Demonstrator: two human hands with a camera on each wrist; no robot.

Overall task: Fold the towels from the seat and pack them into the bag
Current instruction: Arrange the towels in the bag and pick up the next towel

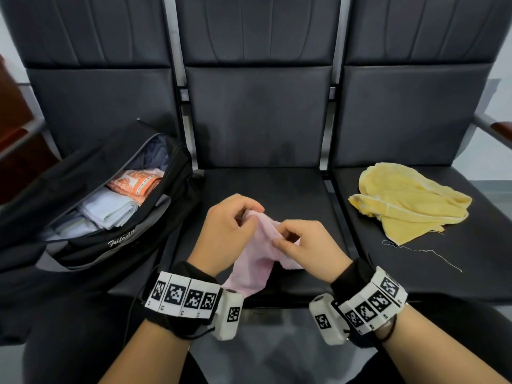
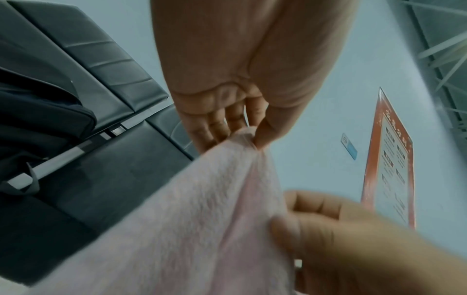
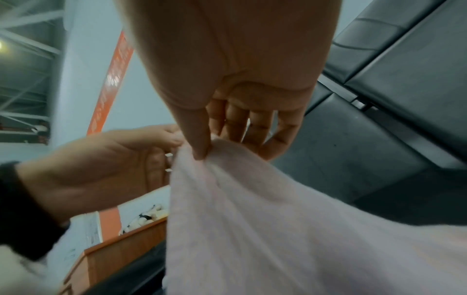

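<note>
A pink towel [image 1: 256, 261] hangs bunched over the front of the middle seat [image 1: 291, 189], held up by both hands. My left hand [image 1: 230, 225] pinches its top edge between thumb and fingers, as the left wrist view shows with the pink towel [image 2: 189, 219] under the left hand [image 2: 242, 127]. My right hand [image 1: 302, 242] pinches the same edge close beside it; the right wrist view has the right hand [image 3: 227, 135] on the pink towel [image 3: 252, 209]. A crumpled yellow towel [image 1: 410, 200] lies on the right seat. The open black bag [image 1: 91, 206] on the left seat holds several folded towels.
An orange patterned towel [image 1: 135, 184] and a pale blue one [image 1: 110, 207] lie inside the bag. A loose thread [image 1: 424, 252] trails on the right seat in front of the yellow towel. A wooden armrest [image 1: 498, 128] sticks out at the far right.
</note>
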